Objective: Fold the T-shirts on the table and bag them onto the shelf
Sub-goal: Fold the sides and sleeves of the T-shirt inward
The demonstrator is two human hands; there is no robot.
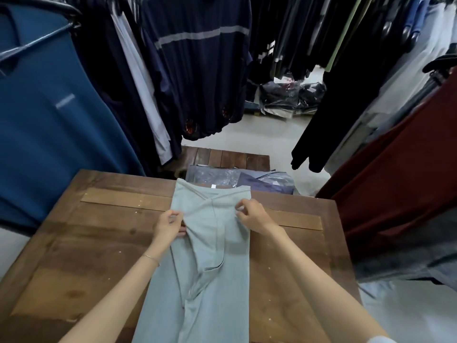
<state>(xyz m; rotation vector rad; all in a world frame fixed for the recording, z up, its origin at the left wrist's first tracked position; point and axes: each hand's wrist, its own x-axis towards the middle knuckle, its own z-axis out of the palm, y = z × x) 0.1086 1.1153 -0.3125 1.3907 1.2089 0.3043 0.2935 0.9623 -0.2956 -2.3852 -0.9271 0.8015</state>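
Grey-green T-shirt (210,243) on table (99,243), pinched between both hands' fingers (176,215).

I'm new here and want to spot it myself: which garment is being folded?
Find the brown wooden table among the hanging clothes. Along its middle lies a long pale grey-green T-shirt, pinched by the left hand and right hand; only it lies unbagged.

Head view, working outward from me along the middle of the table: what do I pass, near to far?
Light grey-green T-shirt on the wooden table → left hand and right hand pinching its fabric → collar with white tag → bagged garments past the far edge → hanging navy shirts.
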